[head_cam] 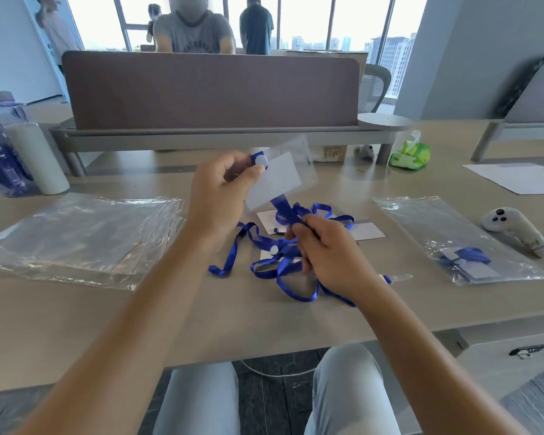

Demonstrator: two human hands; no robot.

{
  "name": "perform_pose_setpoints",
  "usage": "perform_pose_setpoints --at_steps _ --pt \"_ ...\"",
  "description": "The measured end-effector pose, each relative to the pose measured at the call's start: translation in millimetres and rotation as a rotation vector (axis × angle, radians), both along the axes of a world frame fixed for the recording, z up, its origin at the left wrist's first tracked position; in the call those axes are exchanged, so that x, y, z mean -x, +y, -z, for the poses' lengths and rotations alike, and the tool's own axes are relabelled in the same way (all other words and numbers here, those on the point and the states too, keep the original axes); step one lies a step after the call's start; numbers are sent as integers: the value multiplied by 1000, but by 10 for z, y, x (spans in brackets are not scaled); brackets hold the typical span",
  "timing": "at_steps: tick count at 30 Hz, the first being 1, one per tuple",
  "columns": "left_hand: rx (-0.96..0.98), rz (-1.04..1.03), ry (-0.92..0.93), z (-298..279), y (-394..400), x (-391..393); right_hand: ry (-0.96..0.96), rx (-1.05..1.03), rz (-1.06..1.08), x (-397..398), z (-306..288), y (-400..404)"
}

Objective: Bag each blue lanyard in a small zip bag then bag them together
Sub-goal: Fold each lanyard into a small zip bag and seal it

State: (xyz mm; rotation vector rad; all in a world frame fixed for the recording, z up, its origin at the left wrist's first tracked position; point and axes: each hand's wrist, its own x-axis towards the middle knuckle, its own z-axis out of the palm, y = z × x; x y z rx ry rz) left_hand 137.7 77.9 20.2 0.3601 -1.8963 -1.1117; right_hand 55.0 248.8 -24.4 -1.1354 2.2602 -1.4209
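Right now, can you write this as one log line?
left hand: holds badge holder | right hand: grips blue ribbon | one lanyard bagged

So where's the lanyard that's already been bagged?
In the head view the bagged lanyard lies inside a zip bag on the table's right side, just left of a white controller and right of the loose lanyards.

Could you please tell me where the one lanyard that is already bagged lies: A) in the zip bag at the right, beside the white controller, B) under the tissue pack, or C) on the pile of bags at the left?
A: a folded blue lanyard shows inside the zip bag next to the white controller.
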Motion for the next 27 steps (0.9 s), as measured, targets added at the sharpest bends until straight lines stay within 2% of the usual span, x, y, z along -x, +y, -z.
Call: perform_pose_setpoints --at_steps 7,13,17,21,24,27 --pt "393 -79 -60 152 -79 17 151 -83 57 28 -55 49" --pt "730 -68 -267 336 -57 1 273 -19 83 77 -310 157" --pt "802 -52 -406 432 -8 5 297 35 71 172 -432 168" --pt "877 91 -390 486 40 -45 349 62 72 255 -547 123" --pt "795 206 -360 459 41 -96 300 71 80 352 -614 98" --pt "587 308 -287 393 49 -158 219 72 54 439 -604 90"
